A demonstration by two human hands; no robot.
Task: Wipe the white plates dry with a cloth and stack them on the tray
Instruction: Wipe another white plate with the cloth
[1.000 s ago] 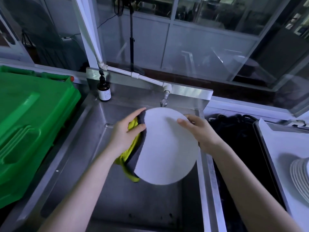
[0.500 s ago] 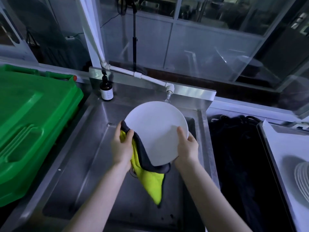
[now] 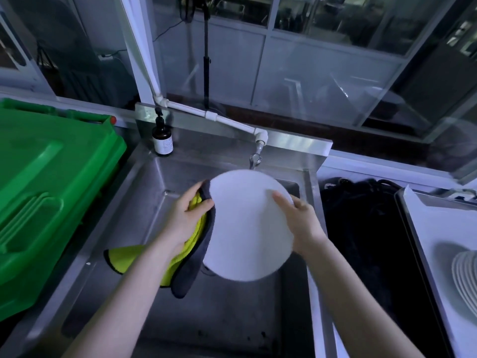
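White plates [image 3: 464,277] are already stacked on the tray [image 3: 413,241], well right of the right hand [image 3: 302,220], so part of the job is judged done. One plate [image 3: 247,228], not yet stacked, is gripped at its edge by that hand; the cloth [image 3: 191,257] is pinched against its opposite edge by the left hand [image 3: 185,218].

Left grip [image 3: 186,218] pinching, right grip [image 3: 302,224] clasping; forearms converge.

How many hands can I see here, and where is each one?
2. The left hand grips the cloth against the left rim of the plate; the right hand holds the plate's right rim. Both are above the sink. No other hand shows.
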